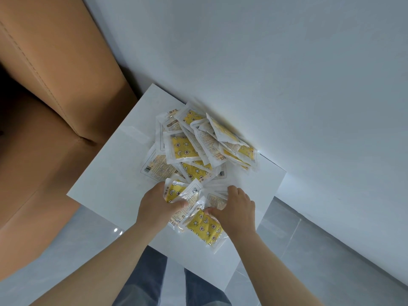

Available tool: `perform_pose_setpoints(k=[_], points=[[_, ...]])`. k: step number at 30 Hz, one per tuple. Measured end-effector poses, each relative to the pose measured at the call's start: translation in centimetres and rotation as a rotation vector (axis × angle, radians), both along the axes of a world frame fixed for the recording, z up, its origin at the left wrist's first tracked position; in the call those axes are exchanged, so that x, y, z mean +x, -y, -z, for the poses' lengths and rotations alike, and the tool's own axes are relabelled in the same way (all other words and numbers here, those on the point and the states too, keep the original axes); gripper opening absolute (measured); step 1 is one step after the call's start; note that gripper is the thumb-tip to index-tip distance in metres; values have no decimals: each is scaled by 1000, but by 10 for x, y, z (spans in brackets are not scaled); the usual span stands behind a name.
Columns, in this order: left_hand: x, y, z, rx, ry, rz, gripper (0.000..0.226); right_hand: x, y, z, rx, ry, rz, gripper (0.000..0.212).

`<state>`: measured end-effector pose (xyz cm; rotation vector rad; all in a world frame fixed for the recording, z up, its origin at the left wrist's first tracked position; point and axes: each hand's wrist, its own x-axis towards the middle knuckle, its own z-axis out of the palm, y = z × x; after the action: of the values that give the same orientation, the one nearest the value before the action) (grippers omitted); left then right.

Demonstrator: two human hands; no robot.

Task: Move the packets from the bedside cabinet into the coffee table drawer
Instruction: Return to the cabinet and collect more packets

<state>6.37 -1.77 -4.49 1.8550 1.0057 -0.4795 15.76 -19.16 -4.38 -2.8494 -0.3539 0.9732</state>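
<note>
A loose heap of several yellow-and-white packets [194, 144] lies on the white top of the bedside cabinet [106, 184], against the wall. At the cabinet's near edge I hold a bunch of packets [203, 226] between both hands. My left hand [159, 206] grips the bunch from the left, thumb pressed over a packet. My right hand [236, 208] grips it from the right, fingers curled over the packets and thumb pinching them. Parts of the held packets are hidden under my hands.
A tan upholstered headboard and bed side [48, 89] stand close on the left. A white wall [265, 62] runs behind the cabinet. Grey floor tiles [320, 250] lie on the right and below; my legs in jeans [150, 283] are at the cabinet's near edge.
</note>
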Motion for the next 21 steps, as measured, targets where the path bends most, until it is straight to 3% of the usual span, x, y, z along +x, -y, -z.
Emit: perform_pose_setpoints(k=[5,9,14,21], points=[[0,1,0,-6,-1,-9,39,1,4,-4,50,-62,19,52],[2,11,-6,160,-4,-61,46,2,6,-9,85,-47,57,42],[3,15,-8,208,43,-149,47,5,7,-13,136,-15,90,34],[19,-18,-6,383,-14,35,51,7,8,-10,146,-40,94,35]])
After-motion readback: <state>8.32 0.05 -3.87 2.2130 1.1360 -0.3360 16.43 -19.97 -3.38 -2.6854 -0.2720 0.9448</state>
